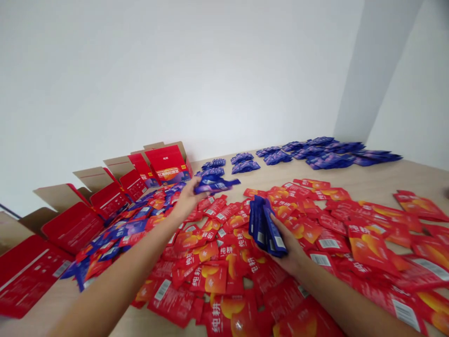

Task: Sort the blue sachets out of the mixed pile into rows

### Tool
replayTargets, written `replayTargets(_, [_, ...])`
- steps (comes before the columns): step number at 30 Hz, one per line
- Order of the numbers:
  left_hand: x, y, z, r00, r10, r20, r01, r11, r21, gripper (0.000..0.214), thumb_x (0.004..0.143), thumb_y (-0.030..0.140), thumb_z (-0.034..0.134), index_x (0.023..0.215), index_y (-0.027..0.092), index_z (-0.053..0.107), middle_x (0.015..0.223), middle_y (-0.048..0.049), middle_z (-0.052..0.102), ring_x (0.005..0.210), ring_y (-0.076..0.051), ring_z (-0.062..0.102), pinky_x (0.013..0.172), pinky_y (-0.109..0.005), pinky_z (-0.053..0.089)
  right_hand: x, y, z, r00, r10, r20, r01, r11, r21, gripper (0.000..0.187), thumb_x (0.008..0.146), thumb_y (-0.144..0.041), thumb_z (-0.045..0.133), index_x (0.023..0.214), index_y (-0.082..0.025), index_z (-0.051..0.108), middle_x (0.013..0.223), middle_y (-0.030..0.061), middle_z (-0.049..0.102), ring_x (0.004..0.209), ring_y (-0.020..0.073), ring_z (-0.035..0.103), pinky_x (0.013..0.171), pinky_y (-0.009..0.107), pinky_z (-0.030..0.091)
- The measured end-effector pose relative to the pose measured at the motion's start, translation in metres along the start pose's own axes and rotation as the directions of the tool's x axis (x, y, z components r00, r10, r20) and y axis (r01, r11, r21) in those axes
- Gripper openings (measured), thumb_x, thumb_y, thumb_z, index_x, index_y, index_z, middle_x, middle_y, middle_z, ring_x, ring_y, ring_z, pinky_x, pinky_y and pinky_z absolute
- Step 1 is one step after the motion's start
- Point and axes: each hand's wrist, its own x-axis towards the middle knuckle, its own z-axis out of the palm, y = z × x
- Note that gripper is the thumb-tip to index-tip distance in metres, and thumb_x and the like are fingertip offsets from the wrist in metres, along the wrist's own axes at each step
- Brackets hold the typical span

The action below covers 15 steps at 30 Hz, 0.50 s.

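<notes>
My left hand (192, 191) is closed on some blue pouches (215, 184), held just above the table near the small blue stacks at the back. Several more blue pouches (264, 225), bunched upright in a fanned bundle, are gripped by my right hand (289, 243). Below both hands spreads a wide layer of red pouches (228, 306) with orange fruit prints, overlapping and lying at various angles. To the left of my left forearm lies a mixed heap of red and blue pouches (129, 229).
Open red cardboard boxes (168, 164) with raised flaps line the left side. Blue pouch stacks (245, 166) run along the back of the wooden table (382, 175), with a larger pile (329, 159) at the back right. White walls (224, 70) stand behind.
</notes>
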Motion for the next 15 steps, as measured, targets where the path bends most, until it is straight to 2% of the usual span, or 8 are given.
replayTargets(2, [-0.017, 0.032, 0.029, 0.974, 0.160, 0.162, -0.160, 0.987, -0.013, 0.022, 0.069, 0.021, 0.060, 0.090, 0.019, 0.061, 0.086, -0.0014, 0.065, 0.083, -0.018, 0.061, 0.083, -0.033, 0.049, -0.002, 0.000, 0.003, 1.000, -0.004, 0.028, 0.004, 1.000, 0.000, 0.021, 0.078, -0.032, 0.069, 0.090, -0.015, 0.068, 0.074, 0.0051, 0.075, 0.062, 0.0181, 0.070, 0.061, 0.030, 0.058])
replayTargets(4, [-0.030, 0.056, 0.052, 0.899, 0.296, 0.322, -0.301, 0.953, -0.037, 0.018, 0.073, 0.016, 0.054, 0.089, 0.020, 0.063, 0.090, -0.0039, 0.066, 0.090, -0.019, 0.061, 0.088, -0.034, 0.047, -0.005, 0.000, 0.005, 0.999, -0.016, 0.047, 0.016, 1.000, 0.007, 0.019, 0.080, -0.032, 0.067, 0.086, -0.014, 0.068, 0.072, 0.0041, 0.074, 0.060, 0.0164, 0.069, 0.061, 0.028, 0.057])
replayTargets(6, [-0.036, 0.070, 0.066, 0.808, 0.391, 0.440, -0.412, 0.910, -0.051, 0.020, 0.076, 0.013, 0.049, 0.087, 0.021, 0.064, 0.095, -0.0057, 0.067, 0.098, -0.020, 0.060, 0.095, -0.036, 0.044, -0.006, 0.000, 0.007, 0.998, -0.023, 0.060, 0.023, 1.000, 0.010, 0.019, 0.083, -0.032, 0.064, 0.086, -0.014, 0.069, 0.072, 0.0035, 0.074, 0.058, 0.0147, 0.068, 0.061, 0.026, 0.057])
replayTargets(8, [-0.037, 0.077, 0.074, 0.754, 0.431, 0.496, -0.480, 0.877, -0.032, 0.023, 0.076, 0.011, 0.046, 0.086, 0.022, 0.064, 0.098, -0.0065, 0.067, 0.103, -0.021, 0.058, 0.100, -0.039, 0.040, -0.006, 0.000, 0.007, 0.997, -0.018, 0.076, 0.018, 1.000, 0.006, 0.020, 0.084, -0.032, 0.062, 0.088, -0.014, 0.069, 0.073, 0.0028, 0.074, 0.058, 0.0137, 0.068, 0.061, 0.026, 0.056])
replayTargets(12, [-0.033, 0.080, 0.077, 0.722, 0.469, 0.509, -0.569, 0.821, 0.050, 0.030, 0.074, 0.008, 0.040, 0.088, 0.022, 0.062, 0.105, -0.0080, 0.066, 0.109, -0.021, 0.055, 0.102, -0.041, 0.039, -0.003, 0.002, 0.008, 0.996, -0.046, 0.075, 0.046, 0.999, 0.012, 0.016, 0.082, -0.030, 0.064, 0.084, -0.015, 0.069, 0.067, -0.0005, 0.073, 0.052, 0.0118, 0.064, 0.057, 0.023, 0.054])
replayTargets(15, [-0.030, 0.078, 0.076, 0.665, 0.502, 0.552, -0.653, 0.750, 0.104, 0.036, 0.071, 0.004, 0.038, 0.095, 0.020, 0.060, 0.111, -0.0100, 0.063, 0.112, -0.021, 0.053, 0.101, -0.039, 0.040, -0.001, 0.003, 0.007, 0.995, -0.038, 0.089, 0.038, 0.999, 0.012, 0.018, 0.079, -0.033, 0.068, 0.082, -0.015, 0.068, 0.066, -0.0007, 0.072, 0.052, 0.0123, 0.064, 0.056, 0.023, 0.054])
